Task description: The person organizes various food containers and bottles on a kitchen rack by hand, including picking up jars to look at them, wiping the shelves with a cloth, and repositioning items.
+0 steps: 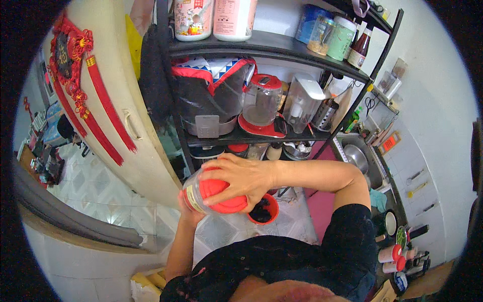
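Note:
A clear jar (187, 188) with a pale label is tilted in front of my chest, its red lid (231, 205) towards me. My left hand (191, 211) supports the jar's body from below and the side, most of its fingers hidden behind it. Across the top, my right hand (241, 179) has its fingers spread over the lid and grips its edge. The lid sits on the jar. What the jar contains is hard to make out.
Ahead stands a black shelf rack (290, 47) with a glass kettle (263, 100), a water filter pitcher (303, 104) and lidded jars. An orange-red bucket (277, 211) with dark contents stands on the tiled floor. A cream door (151, 170) is at left; a sink (371, 160) at right.

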Demonstrator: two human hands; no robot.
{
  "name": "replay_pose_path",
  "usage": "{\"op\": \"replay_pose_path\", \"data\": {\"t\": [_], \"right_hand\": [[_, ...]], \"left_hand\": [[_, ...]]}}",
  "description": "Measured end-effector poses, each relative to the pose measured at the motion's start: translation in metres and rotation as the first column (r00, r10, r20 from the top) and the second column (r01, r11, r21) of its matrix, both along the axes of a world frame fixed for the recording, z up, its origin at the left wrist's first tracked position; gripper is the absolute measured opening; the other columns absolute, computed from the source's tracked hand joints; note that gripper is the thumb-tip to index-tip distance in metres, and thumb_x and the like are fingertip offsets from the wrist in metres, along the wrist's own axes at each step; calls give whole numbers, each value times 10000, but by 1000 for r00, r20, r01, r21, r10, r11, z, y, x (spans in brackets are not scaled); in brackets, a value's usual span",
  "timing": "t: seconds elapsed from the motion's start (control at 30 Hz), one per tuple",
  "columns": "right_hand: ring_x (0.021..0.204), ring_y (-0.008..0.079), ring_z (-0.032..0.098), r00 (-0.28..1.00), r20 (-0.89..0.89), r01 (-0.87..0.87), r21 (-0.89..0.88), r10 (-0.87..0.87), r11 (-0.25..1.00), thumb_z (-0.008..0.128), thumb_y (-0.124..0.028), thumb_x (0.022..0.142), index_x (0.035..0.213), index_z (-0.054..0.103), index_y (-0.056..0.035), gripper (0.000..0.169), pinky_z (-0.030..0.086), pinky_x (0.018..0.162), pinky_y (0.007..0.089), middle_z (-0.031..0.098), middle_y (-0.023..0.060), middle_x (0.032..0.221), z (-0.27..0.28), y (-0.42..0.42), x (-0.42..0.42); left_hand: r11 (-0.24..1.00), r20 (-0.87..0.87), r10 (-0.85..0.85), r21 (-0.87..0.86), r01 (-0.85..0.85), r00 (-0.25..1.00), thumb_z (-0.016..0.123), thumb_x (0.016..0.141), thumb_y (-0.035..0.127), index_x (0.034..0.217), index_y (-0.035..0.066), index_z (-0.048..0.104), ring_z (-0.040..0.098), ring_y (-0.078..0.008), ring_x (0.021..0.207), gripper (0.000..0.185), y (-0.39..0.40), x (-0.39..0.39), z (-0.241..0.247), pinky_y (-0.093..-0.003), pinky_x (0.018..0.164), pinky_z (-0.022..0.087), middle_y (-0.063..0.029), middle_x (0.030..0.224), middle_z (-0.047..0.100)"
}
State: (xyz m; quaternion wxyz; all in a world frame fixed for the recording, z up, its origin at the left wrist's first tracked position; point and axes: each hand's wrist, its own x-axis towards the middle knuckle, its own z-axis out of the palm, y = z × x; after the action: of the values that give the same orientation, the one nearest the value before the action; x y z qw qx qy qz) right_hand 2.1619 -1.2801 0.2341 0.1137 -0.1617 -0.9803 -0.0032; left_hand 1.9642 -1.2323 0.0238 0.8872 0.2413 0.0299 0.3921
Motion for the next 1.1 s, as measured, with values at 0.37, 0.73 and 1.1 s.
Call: {"op": "replay_pose_path", "data": {"t": [0.37, 0.73, 1.1], "right_hand": [[1378, 413, 59, 914, -212, 276, -299, -346, 913, 768, -526, 501, 1465, 116, -190, 1212, 134, 1058, 597, 81, 223, 1490, -4, 7, 12], [1334, 237, 253, 498, -262, -401, -915, -827, 49, 679, -386, 804, 1466, 36, -240, 935, 275, 1066, 399, 208, 71, 1471, -52, 2, 31], [1243, 406, 301, 749, -302, 506, -314, -590, 803, 807, -321, 542, 1396, 290, -144, 1014, 276, 1050, 462, 313, 230, 1311, -31, -6, -5]], "left_hand": [[928, -42, 364, -74, -366, 931, 428, 771, 647, 1376, 103, 345, 401, -328, 1261, 818, 5, -26, -10, -513, 1023, 339, -122, 1378, 410], [432, 26, 823, 619, -656, 567, 610, 797, 363, 1326, 30, 332, 442, -256, 1185, 685, -1, -46, -83, -432, 1003, 358, -115, 1258, 449], [957, 152, 285, -96, -273, 946, 453, 899, 401, 1252, 61, 433, 448, -313, 1192, 490, -10, -47, -35, -487, 972, 372, -126, 1331, 441]]}}
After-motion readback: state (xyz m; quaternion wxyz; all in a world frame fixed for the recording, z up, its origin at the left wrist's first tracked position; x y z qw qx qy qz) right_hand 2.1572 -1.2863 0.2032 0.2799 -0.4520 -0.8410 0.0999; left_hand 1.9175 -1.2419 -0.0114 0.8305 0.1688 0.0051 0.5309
